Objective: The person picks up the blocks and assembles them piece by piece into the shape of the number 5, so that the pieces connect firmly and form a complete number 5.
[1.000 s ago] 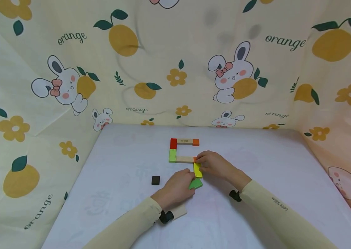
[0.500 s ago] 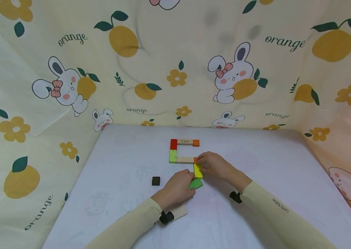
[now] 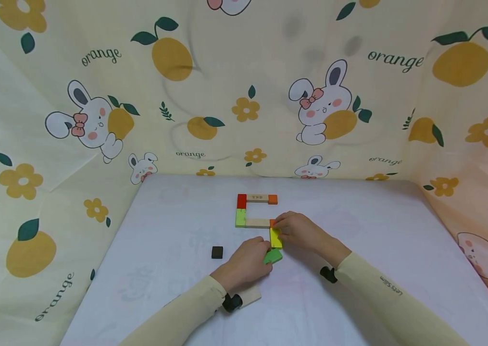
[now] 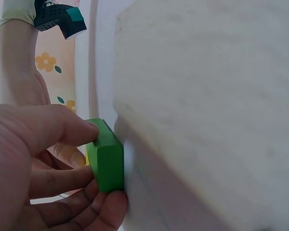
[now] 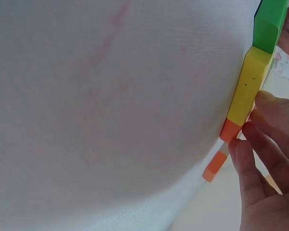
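Taking twelve o'clock as straight away from the person, two cream sleeves (image 3: 399, 298) reach in from seven and five o'clock over a white tabletop (image 3: 300, 307), a small black camera (image 3: 231, 302) at each wrist. A pale flat piece (image 3: 251, 295) shows partly beneath the left wrist, at seven o'clock from the green block (image 3: 273, 256). The left hand (image 3: 244, 263) holds that green block, its grip narrow, the thumb on one side and fingers around the other. A black block (image 3: 217, 252) sits well apart at nine o'clock. At twelve o'clock, the yellow block (image 5: 247, 86) seems to meet the green one, which lies turned at a slant to it. The right hand (image 3: 299, 232), at two o'clock, touches the yellow block and the near orange block (image 5: 230, 131) just beyond it; whether it pinches either, I cannot tell. From that orange block a plain wooden strip (image 3: 257, 223) runs toward nine o'clock to a lime block (image 3: 241, 217). Beyond the lime block is a red block (image 3: 241, 201), then a lettered strip (image 3: 257, 197) running toward three o'clock to the far orange block (image 3: 273, 199). Farthest off hangs a cream curtain (image 3: 226, 57) printed with rabbits and oranges.
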The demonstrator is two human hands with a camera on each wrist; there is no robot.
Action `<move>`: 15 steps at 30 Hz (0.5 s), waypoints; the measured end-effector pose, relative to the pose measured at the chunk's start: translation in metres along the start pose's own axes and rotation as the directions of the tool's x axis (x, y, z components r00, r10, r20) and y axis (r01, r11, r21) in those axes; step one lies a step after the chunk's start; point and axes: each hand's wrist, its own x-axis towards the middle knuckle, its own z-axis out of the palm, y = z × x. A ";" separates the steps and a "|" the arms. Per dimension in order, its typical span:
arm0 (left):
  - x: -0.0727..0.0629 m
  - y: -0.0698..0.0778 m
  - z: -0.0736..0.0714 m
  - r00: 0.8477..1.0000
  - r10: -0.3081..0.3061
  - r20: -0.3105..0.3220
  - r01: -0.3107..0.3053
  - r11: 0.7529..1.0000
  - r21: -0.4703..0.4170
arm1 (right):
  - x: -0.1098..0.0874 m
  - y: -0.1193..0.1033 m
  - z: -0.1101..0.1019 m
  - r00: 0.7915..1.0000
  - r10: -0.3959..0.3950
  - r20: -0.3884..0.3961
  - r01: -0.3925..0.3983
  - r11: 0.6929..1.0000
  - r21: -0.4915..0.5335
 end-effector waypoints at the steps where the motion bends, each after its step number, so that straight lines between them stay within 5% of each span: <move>1: 0.000 0.000 0.000 1.000 0.000 -0.001 0.000 1.000 -0.002 | 0.000 0.000 0.000 1.000 -0.001 0.000 0.001 1.000 0.000; 15: -0.001 -0.003 0.000 1.000 0.014 -0.013 -0.015 0.998 -0.065 | 0.001 0.004 0.000 1.000 -0.026 0.003 0.026 1.000 0.001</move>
